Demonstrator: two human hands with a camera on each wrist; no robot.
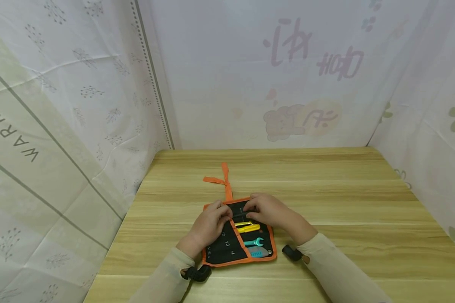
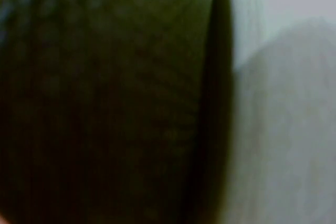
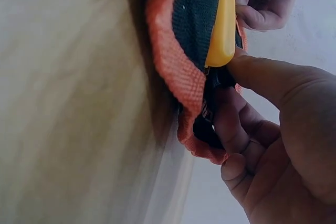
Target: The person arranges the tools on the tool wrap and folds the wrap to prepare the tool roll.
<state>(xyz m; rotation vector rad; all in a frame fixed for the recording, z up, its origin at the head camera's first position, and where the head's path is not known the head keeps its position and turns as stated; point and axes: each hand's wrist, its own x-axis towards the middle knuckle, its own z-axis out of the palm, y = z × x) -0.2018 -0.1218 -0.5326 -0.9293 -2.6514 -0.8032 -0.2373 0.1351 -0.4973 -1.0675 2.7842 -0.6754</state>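
Observation:
A black tool pouch (image 1: 223,250) with orange trim lies spread on the table, its pocket marked with numbers. My left hand (image 1: 211,223) pinches the orange-edged pocket near its upper end. At the upper right part of the pouch, my right hand (image 1: 269,210) bends its thumb and fingers round a slim black tool (image 3: 223,77), mostly hidden. A yellow handle (image 1: 249,228) sticks out of the pocket just below that hand. Lower down are a teal open-end wrench (image 1: 255,242) and a grey-and-blue utility knife (image 1: 258,251). The left wrist view is dark and blurred.
An orange tie strap (image 1: 227,189) runs from the pouch's far edge across the wooden table (image 1: 326,181). Printed curtains (image 1: 220,84) surround the table at the back and both sides. Black wrist cameras (image 1: 199,273) sit at both sleeves, close to the tabletop.

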